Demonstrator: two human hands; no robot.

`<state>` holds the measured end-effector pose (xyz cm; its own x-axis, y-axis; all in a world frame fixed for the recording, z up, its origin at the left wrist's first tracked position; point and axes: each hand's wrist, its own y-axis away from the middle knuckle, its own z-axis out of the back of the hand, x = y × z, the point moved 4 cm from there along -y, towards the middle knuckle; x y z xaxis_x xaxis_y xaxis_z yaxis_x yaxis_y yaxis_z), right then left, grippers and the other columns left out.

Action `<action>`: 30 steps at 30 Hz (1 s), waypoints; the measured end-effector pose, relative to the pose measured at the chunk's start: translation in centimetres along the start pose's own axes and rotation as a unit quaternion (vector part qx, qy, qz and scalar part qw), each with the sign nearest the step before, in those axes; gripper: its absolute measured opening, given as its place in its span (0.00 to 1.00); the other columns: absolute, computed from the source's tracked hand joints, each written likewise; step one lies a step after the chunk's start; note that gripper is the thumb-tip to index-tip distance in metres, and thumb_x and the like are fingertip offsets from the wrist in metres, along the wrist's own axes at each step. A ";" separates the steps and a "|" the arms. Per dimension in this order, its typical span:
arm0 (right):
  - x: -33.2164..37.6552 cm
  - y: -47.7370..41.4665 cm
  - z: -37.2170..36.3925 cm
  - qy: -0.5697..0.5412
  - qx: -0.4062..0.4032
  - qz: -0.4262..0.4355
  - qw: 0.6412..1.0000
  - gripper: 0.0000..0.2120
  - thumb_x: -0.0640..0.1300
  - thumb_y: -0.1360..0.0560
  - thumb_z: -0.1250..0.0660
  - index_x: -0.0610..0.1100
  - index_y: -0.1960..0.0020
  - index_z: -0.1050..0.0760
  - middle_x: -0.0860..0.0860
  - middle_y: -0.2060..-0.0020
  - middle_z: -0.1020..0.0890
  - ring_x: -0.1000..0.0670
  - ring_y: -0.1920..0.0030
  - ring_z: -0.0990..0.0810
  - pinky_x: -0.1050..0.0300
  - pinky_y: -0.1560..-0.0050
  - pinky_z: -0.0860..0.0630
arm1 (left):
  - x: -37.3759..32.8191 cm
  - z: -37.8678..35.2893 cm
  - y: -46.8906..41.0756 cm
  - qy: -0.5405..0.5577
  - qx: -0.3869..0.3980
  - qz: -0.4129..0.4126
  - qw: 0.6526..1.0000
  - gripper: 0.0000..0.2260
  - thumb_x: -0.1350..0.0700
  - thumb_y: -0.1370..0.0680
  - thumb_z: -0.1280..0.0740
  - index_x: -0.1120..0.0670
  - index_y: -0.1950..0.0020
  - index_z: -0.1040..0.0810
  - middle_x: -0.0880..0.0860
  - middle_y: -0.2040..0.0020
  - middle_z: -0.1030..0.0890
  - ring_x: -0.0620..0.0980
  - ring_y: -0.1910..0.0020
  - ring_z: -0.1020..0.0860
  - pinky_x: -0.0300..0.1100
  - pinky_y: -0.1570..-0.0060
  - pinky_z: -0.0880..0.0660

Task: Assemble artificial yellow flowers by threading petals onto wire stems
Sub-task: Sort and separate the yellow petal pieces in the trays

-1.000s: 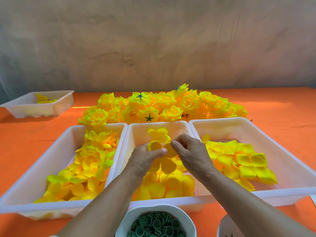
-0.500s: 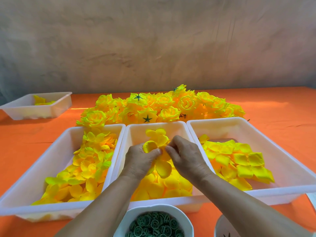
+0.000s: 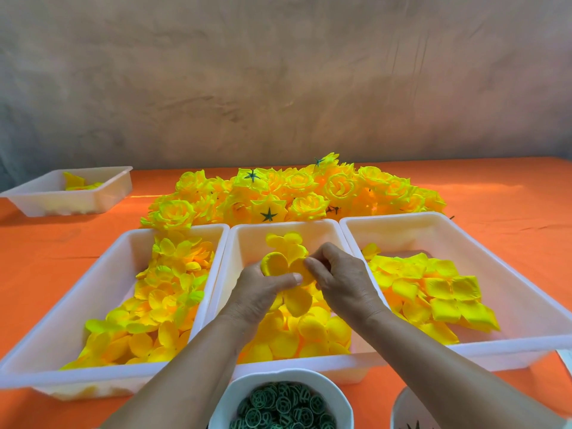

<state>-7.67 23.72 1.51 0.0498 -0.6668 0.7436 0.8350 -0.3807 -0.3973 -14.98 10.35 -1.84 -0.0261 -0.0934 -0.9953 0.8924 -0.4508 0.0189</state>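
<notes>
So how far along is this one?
Done: a heap of finished flowers lies behind the middle tray. In hand: the left hand and right hand pinch one petal piece above it; no wire stem shows. Left: loose petals lie in the left tray, middle tray and right tray; green discs sit in the bowl.

Four white trays [image 3: 102, 289], two white bowls [image 3: 280, 374], two hands [image 3: 263, 289], one heap of yellow flowers [image 3: 297, 193].
</notes>
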 end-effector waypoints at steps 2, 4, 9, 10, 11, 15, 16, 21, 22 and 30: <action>0.0 0.0 0.0 -0.020 0.003 -0.015 1.000 0.08 0.47 0.22 0.36 0.50 0.59 0.26 0.56 0.70 0.24 0.48 0.64 0.21 0.55 0.65 0.27 | 0.2 0.3 -0.1 -0.022 -0.030 0.005 0.999 0.17 0.49 0.35 0.21 0.50 0.49 0.19 0.50 0.57 0.15 0.53 0.53 0.18 0.47 0.55 0.23; 0.1 0.2 -0.2 -0.018 0.017 -0.018 1.000 0.05 0.45 0.23 0.36 0.51 0.58 0.24 0.56 0.68 0.22 0.52 0.64 0.21 0.58 0.65 0.27 | 0.2 0.6 -0.2 -0.029 -0.065 -0.001 0.997 0.11 0.54 0.33 0.21 0.51 0.54 0.19 0.49 0.61 0.16 0.52 0.57 0.18 0.46 0.59 0.24; 1.1 1.0 -1.0 0.065 0.060 0.102 0.991 0.01 0.41 0.24 0.33 0.43 0.54 0.23 0.49 0.60 0.18 0.48 0.60 0.22 0.57 0.60 0.29 | -0.1 0.9 -0.3 -0.086 -0.116 -0.019 0.989 0.14 0.49 0.39 0.22 0.53 0.59 0.19 0.53 0.62 0.16 0.57 0.57 0.18 0.53 0.54 0.21; 1.0 1.0 -1.0 0.073 0.052 0.107 0.990 0.02 0.40 0.24 0.33 0.42 0.53 0.24 0.47 0.59 0.18 0.46 0.59 0.22 0.55 0.60 0.29 | -0.1 0.9 -0.2 -0.086 -0.110 -0.022 0.990 0.15 0.48 0.40 0.23 0.53 0.59 0.19 0.52 0.62 0.16 0.56 0.58 0.18 0.53 0.54 0.21; 0.8 0.9 -0.8 0.075 0.035 0.091 0.992 0.02 0.41 0.24 0.34 0.42 0.54 0.24 0.46 0.59 0.18 0.44 0.58 0.22 0.53 0.59 0.29 | -0.1 0.8 -0.2 -0.077 -0.094 -0.026 0.992 0.14 0.49 0.39 0.23 0.53 0.59 0.19 0.52 0.62 0.16 0.55 0.58 0.18 0.52 0.55 0.21; -0.2 0.1 -0.1 0.096 -0.023 0.020 0.995 0.03 0.43 0.23 0.35 0.44 0.54 0.26 0.46 0.57 0.18 0.43 0.57 0.24 0.56 0.61 0.36 | -0.2 0.3 0.2 -0.030 -0.009 -0.033 0.999 0.14 0.48 0.39 0.23 0.51 0.58 0.18 0.49 0.63 0.17 0.47 0.62 0.20 0.48 0.57 0.24; -0.1 0.1 -0.1 0.095 -0.026 0.028 0.995 0.03 0.42 0.23 0.34 0.44 0.54 0.25 0.46 0.58 0.18 0.43 0.57 0.24 0.57 0.61 0.36 | -0.2 0.4 0.1 -0.036 -0.017 -0.030 0.999 0.13 0.48 0.39 0.23 0.52 0.58 0.18 0.49 0.64 0.17 0.47 0.62 0.20 0.48 0.57 0.24; 1.4 1.2 -1.1 0.084 0.068 0.129 0.986 0.02 0.38 0.24 0.35 0.41 0.55 0.25 0.45 0.60 0.19 0.42 0.59 0.23 0.48 0.60 0.28 | 0.0 0.9 -0.5 -0.088 -0.115 -0.004 0.989 0.11 0.54 0.35 0.21 0.56 0.58 0.19 0.55 0.61 0.16 0.56 0.59 0.19 0.54 0.53 0.22; 1.2 1.1 -1.0 0.086 0.059 0.120 0.987 0.02 0.39 0.24 0.35 0.41 0.55 0.25 0.45 0.60 0.19 0.43 0.59 0.23 0.49 0.60 0.29 | 0.0 0.8 -0.5 -0.094 -0.111 -0.007 0.989 0.10 0.55 0.34 0.21 0.55 0.58 0.19 0.55 0.61 0.16 0.57 0.58 0.19 0.54 0.53 0.22; -0.6 0.0 -0.1 0.048 0.011 -0.059 0.997 0.05 0.45 0.27 0.35 0.50 0.62 0.25 0.52 0.66 0.20 0.49 0.63 0.22 0.58 0.66 0.32 | -0.1 0.8 -0.2 0.031 -0.080 0.039 0.996 0.11 0.55 0.26 0.28 0.53 0.44 0.20 0.56 0.50 0.15 0.57 0.50 0.18 0.52 0.48 0.20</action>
<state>-7.79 24.00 1.02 -0.1014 -0.6776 0.7284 0.8434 -0.4469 -0.2982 -15.55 9.73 -1.70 0.0697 -0.0660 -0.9954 0.9511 -0.2967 0.0863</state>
